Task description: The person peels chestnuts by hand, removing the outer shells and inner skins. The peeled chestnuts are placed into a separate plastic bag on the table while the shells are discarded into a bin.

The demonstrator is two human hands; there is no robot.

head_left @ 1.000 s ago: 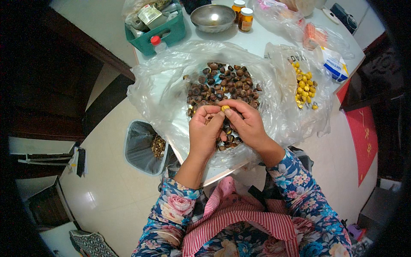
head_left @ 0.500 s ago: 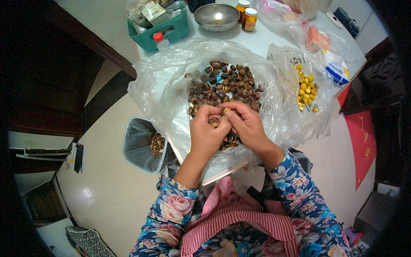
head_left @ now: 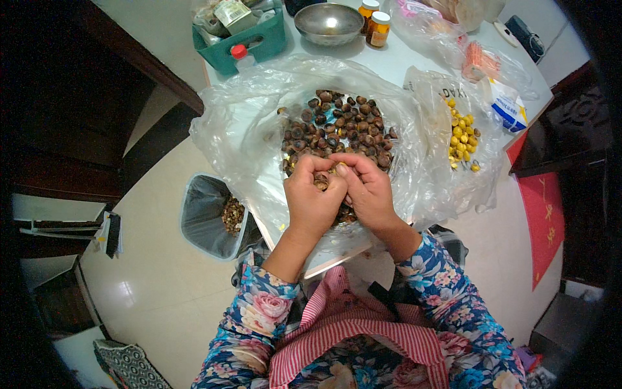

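Observation:
My left hand [head_left: 312,201] and my right hand [head_left: 372,196] meet at the near edge of a pile of brown chestnuts [head_left: 353,126]. Between their fingertips is a small chestnut [head_left: 339,168] with yellow showing, mostly covered by the fingers. Both hands are closed, thumbs and forefingers pressed onto it. A brown chestnut or piece of shell [head_left: 321,181] shows in the curl of my left hand. The pile rests on a crumpled clear plastic bag [head_left: 243,123]. To the right, peeled yellow chestnuts [head_left: 462,135] lie on another plastic bag [head_left: 427,87].
A lined bin [head_left: 194,220] holding shells stands on the floor at the left. Along the table's far side are a green basket [head_left: 259,50], a red-capped bottle [head_left: 241,53], a metal bowl [head_left: 329,26], two jars [head_left: 378,30] and a blue-white packet [head_left: 508,107].
My hands stay together at nearly the same spot, fingers shifting slightly around the chestnut. The whole view has moved a little.

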